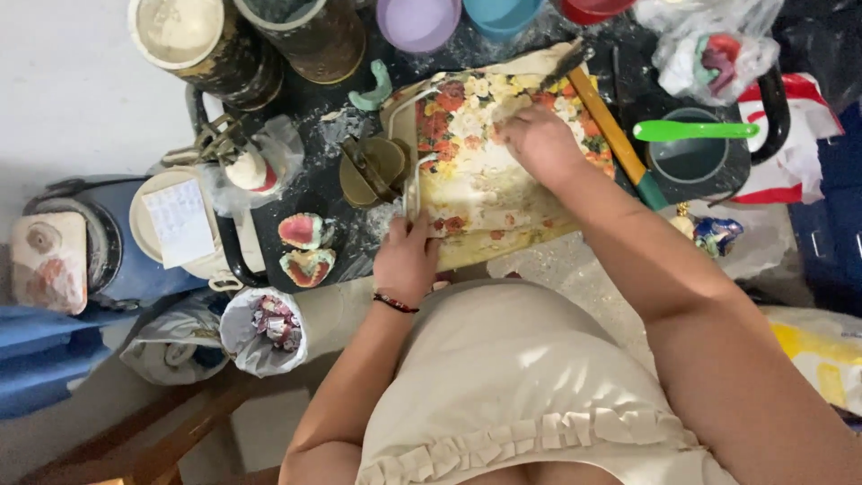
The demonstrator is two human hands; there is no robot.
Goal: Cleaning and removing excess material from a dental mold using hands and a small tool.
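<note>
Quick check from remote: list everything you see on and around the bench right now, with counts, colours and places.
Floral-papered board: one, red and yellow flowers, centre.
Brush: one, wooden handle with green end, right of board.
Green spatula: one, over dark bowl, right.
Heart-shaped pieces: two, pink-green, left of board.
Plastic cups: purple, blue, red, top.
Tins: two, dark, top left.
Left hand: grips board's near-left edge.
Right hand: presses on the floral paper.

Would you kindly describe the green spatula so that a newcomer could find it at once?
Start at the floral decoupage panel under both hands on the dark worktable. Look right, past the wooden-handled brush, to a round dark bowl. The green spatula lies flat across its rim, the only bright green thing there.
</note>
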